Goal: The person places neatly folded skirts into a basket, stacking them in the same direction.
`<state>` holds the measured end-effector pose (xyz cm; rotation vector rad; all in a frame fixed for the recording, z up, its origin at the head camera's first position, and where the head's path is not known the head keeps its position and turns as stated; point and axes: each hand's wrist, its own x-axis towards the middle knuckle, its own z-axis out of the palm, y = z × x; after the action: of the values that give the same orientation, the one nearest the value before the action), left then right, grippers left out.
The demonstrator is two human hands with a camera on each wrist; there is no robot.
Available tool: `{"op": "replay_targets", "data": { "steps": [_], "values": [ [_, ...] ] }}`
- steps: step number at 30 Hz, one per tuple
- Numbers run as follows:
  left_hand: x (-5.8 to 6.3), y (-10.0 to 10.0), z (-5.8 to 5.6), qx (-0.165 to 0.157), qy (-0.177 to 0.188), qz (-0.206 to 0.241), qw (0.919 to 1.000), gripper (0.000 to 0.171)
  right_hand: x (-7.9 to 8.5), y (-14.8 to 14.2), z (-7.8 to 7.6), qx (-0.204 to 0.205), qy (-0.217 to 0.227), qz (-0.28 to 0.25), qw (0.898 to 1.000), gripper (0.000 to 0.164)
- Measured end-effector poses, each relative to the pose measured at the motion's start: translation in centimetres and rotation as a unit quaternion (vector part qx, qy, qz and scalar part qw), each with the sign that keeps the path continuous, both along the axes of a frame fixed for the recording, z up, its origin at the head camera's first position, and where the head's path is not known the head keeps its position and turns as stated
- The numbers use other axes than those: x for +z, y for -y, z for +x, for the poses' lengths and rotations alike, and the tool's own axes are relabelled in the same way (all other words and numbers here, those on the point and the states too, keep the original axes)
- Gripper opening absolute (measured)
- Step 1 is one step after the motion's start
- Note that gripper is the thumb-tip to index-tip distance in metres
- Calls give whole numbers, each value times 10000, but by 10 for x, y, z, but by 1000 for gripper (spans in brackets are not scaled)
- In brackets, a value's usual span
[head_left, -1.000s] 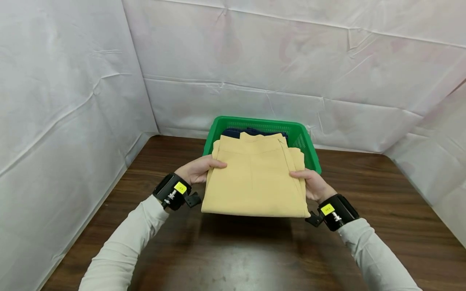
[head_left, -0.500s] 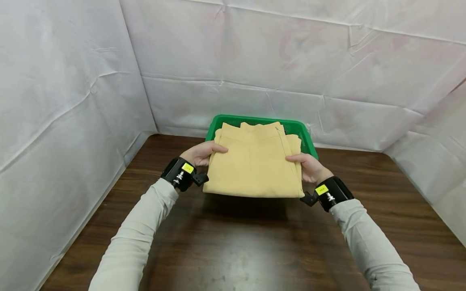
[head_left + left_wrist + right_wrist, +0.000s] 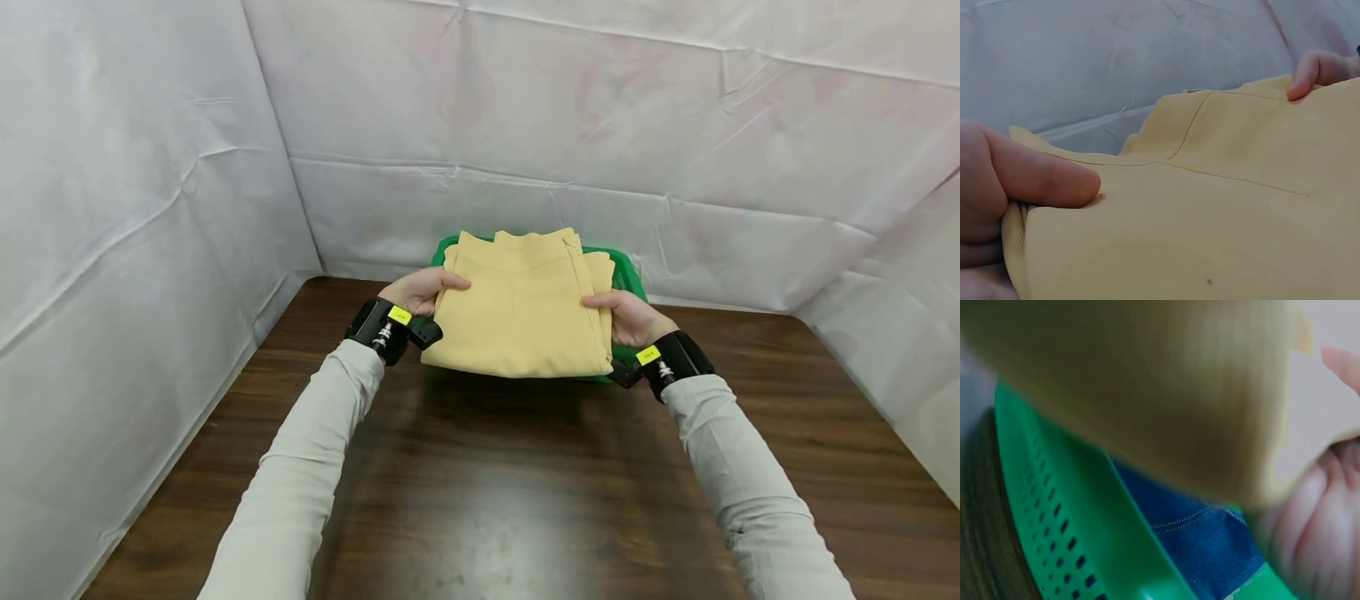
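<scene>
A pair of folded yellow trousers [image 3: 517, 308] is held up over a green plastic basket [image 3: 628, 279], covering most of it in the head view. My left hand [image 3: 422, 290] pinches the left side, thumb on top, as the left wrist view also shows. At the right side my right hand [image 3: 628, 317] grips the cloth the same way, its fingers underneath. Beneath the trousers, the right wrist view shows dark blue denim [image 3: 1204, 550] with pale stitching lying inside the basket. The fabric's near edge hangs over the basket's front.
The basket stands on a dark brown wooden table [image 3: 480, 483], close to the back wall. White sheeting [image 3: 570, 125] hangs behind and along both sides. Each wrist wears a black camera strap [image 3: 378, 332].
Both hands have carried the yellow trousers forward, away from the body, and further over the basket. The blue cloth seen earlier in the head view is now hidden behind them.
</scene>
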<state>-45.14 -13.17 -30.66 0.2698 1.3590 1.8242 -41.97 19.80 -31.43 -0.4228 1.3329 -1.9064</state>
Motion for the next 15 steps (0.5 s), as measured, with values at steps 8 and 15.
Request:
{"op": "replay_targets", "data": {
  "steps": [8, 15],
  "values": [
    [7, 2, -13, -2, -19, -170, 9999, 22, 10, 7, -13, -104, -37, 542, 9985, 26],
    [16, 5, -15, 509, 377, -100, 9979, 19, 17, 11, -27, 343, 55, 312, 9989, 26]
  ]
}}
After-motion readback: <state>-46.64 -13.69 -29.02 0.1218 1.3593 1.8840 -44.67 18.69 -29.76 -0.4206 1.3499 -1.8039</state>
